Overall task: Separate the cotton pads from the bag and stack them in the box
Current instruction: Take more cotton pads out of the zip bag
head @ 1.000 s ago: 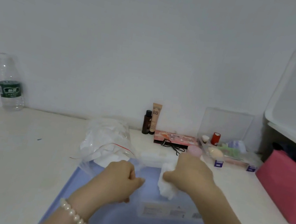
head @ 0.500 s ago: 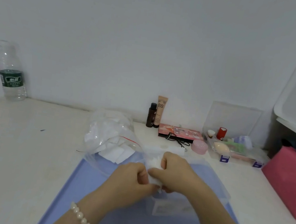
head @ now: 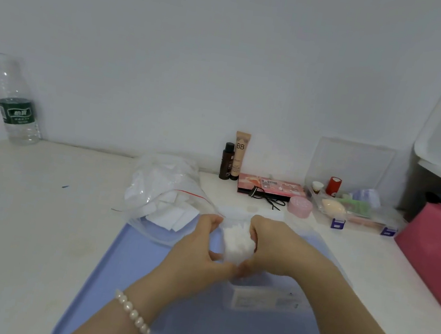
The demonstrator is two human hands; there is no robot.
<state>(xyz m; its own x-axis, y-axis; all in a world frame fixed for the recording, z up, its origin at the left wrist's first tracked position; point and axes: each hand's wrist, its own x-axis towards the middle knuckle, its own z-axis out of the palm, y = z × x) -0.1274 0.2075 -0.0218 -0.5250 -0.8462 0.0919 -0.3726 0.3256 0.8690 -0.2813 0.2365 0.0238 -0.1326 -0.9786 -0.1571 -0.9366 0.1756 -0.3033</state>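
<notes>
1. Centrally, over the blue tray: left hand and right hand brought together around a small clump of white cotton pads.
2. Left hand: fingers curled, thumb and fingertips pinching the clump's left and near edge; pearl bracelet on its wrist.
3. Right hand: fingers curled over the clump's right side, gripping it.
4. Just below the hands: clear box with a pale label, resting on the tray; whether the clump touches its rim, cannot tell.
5. Left of the hands: transparent zip bag with a red strip, lying on the table, mouth toward the tray, more white pads inside.
6. Far left by the wall: plastic water bottle, upright.
7. Far centre: dark small bottle and BB tube upright side by side, a pink palette just right of them, a pink round jar near it.
8. Far right: open clear organiser holding small cosmetics; pink pouch at the right edge.
</notes>
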